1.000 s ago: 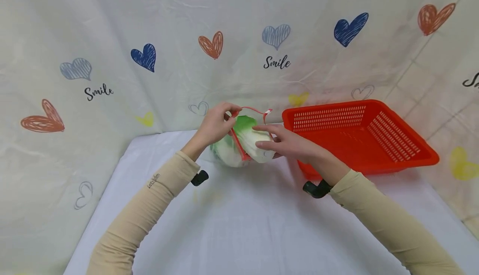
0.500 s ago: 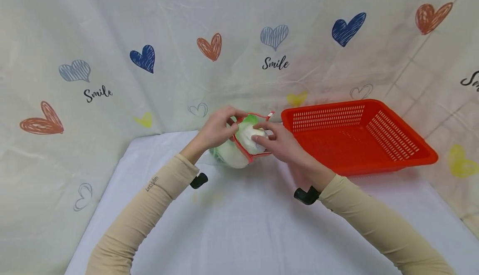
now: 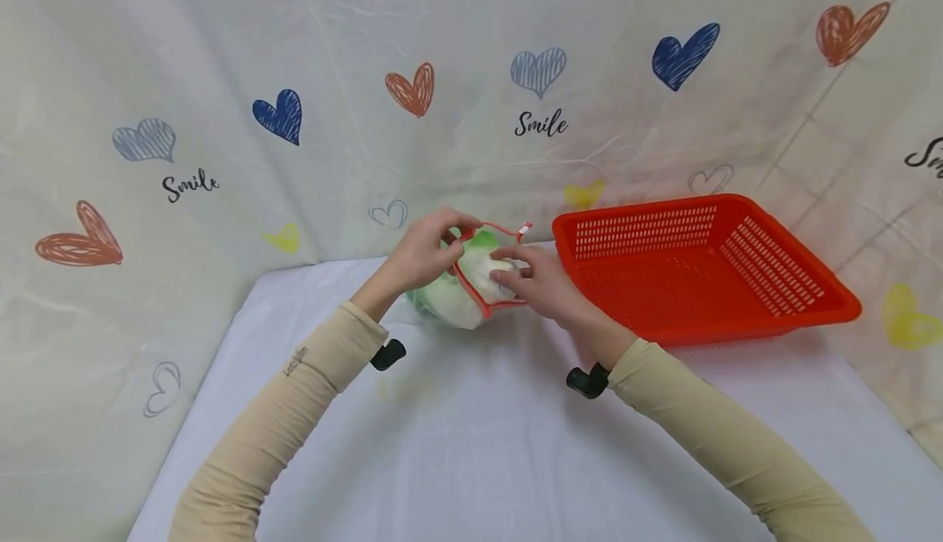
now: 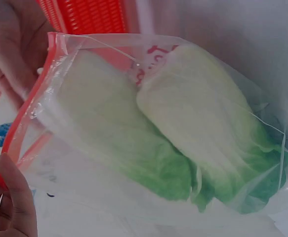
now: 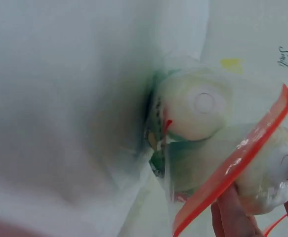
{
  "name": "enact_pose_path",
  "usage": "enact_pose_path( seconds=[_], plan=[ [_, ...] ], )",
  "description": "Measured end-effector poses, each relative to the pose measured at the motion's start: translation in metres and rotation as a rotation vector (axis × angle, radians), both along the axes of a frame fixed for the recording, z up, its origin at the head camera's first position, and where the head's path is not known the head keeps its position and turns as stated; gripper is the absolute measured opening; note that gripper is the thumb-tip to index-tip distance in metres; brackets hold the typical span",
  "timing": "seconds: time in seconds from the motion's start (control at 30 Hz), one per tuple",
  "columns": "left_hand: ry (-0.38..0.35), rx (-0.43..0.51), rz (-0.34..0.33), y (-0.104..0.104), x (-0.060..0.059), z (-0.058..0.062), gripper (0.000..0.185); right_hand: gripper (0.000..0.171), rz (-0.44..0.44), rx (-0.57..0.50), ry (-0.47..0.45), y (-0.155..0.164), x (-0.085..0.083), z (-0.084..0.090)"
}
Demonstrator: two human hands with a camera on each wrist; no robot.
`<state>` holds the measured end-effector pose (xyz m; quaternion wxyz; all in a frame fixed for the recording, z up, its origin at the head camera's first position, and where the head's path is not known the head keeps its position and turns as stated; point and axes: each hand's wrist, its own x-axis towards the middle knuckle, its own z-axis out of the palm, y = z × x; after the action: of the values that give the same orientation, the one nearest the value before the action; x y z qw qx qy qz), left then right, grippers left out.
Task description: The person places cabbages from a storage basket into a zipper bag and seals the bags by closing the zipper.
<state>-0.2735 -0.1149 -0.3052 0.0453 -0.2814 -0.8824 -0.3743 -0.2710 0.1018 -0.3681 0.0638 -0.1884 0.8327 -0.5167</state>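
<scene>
A clear zip bag (image 3: 451,306) with a red seal strip (image 4: 29,114) lies on the white table near the back cloth. It holds two napa cabbages, one (image 4: 109,131) beside the other (image 4: 205,116), green leaves inward. My left hand (image 3: 430,249) pinches the bag's red rim, and its thumb (image 4: 14,197) lies on the strip. My right hand (image 3: 541,282) grips the white base of a cabbage (image 3: 482,270) at the bag's mouth. In the right wrist view its fingers (image 5: 232,213) sit under that base (image 5: 274,173), just past the strip (image 5: 232,170).
A red perforated plastic basket (image 3: 832,311) stands on the table just right of my right hand. The white table (image 3: 471,444) stretches toward me. A cloth with hearts (image 3: 541,71) and "Smile" lettering hangs behind and along both sides.
My right hand has shifted left and pushed the cabbage deeper into the bag. The bag's rim now sits lower and closer round the cabbage. My left hand keeps its pinch.
</scene>
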Motion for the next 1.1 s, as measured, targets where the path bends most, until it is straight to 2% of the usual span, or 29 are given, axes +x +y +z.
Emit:
enact_pose_path(
  seconds=[0.1, 0.27, 0.33, 0.4, 0.5, 0.63, 0.73, 0.9, 1.03, 1.1],
  plan=[
    [-0.004, 0.001, -0.017, -0.001, -0.001, -0.001, 0.040, 0.038, -0.048, 0.038, 0.080, -0.004, -0.001, -0.002],
    [-0.015, 0.040, -0.063, -0.002, -0.002, -0.002, 0.041, 0.033, -0.166, 0.189, 0.366, -0.013, -0.003, -0.008],
    [-0.019, 0.041, -0.041, -0.003, -0.002, -0.002, 0.040, 0.031, -0.196, 0.206, 0.428, -0.015, -0.004, -0.009],
    [-0.024, 0.031, -0.002, -0.006, -0.002, -0.001, 0.039, 0.031, -0.201, 0.171, 0.441, -0.013, -0.007, -0.009],
    [-0.036, 0.026, 0.048, -0.013, -0.004, 0.001, 0.038, 0.033, -0.191, 0.055, 0.371, -0.002, -0.012, -0.005],
    [-0.041, 0.027, 0.058, -0.021, -0.007, 0.004, 0.040, 0.035, -0.170, -0.119, 0.191, 0.018, -0.021, 0.000],
    [-0.042, 0.017, 0.061, -0.023, -0.009, 0.006, 0.041, 0.037, -0.114, -0.198, 0.059, 0.028, -0.030, 0.000],
    [-0.032, -0.007, 0.061, -0.023, -0.010, 0.007, 0.042, 0.040, -0.018, -0.176, -0.099, 0.033, -0.036, -0.007],
    [-0.034, -0.002, 0.049, -0.022, -0.011, 0.009, 0.042, 0.039, 0.033, -0.154, -0.129, 0.029, -0.037, -0.013],
    [-0.037, 0.007, 0.040, -0.023, -0.011, 0.010, 0.042, 0.036, 0.041, -0.145, -0.112, 0.027, -0.037, -0.014]
  ],
)
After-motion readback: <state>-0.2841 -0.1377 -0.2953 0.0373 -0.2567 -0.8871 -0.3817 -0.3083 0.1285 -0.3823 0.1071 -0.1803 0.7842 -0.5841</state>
